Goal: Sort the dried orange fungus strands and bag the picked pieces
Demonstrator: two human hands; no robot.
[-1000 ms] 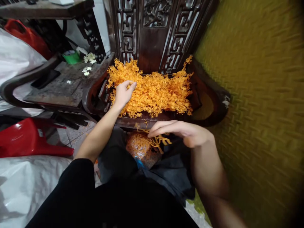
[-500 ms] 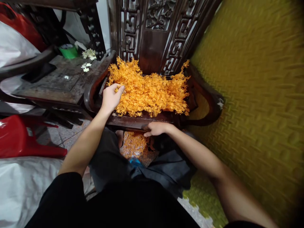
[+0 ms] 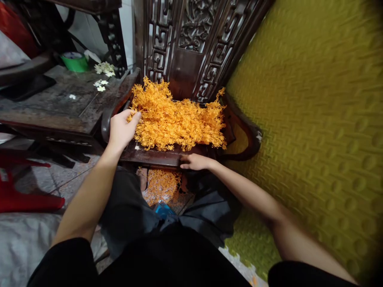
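Note:
A heap of frizzy orange sprigs (image 3: 179, 123), plastic-looking, covers the seat of a carved dark wood chair (image 3: 155, 158). At the heap's left edge is my left hand (image 3: 122, 126), its thumb and fingers closed on an orange sprig; part of the grip is hidden behind the hand. My right hand (image 3: 196, 162) rests by the front edge of the seat, just below the heap. Its fingers are loosely bent with the thumb apart, and I see nothing held in them.
To the left, a wooden seat (image 3: 68, 103) holds green tape (image 3: 74, 61), pale small pieces (image 3: 104, 68) and a dark flat object (image 3: 28, 87). A red stool (image 3: 26, 191) stands below. More orange bits (image 3: 163, 185) lie between my feet. A yellow-green textured mat (image 3: 314, 119) rises at right.
The view has shifted, so the chair and heap sit further left. My left hand has moved slightly left off the heap's front towards its edge. My right hand stays by the seat's edge.

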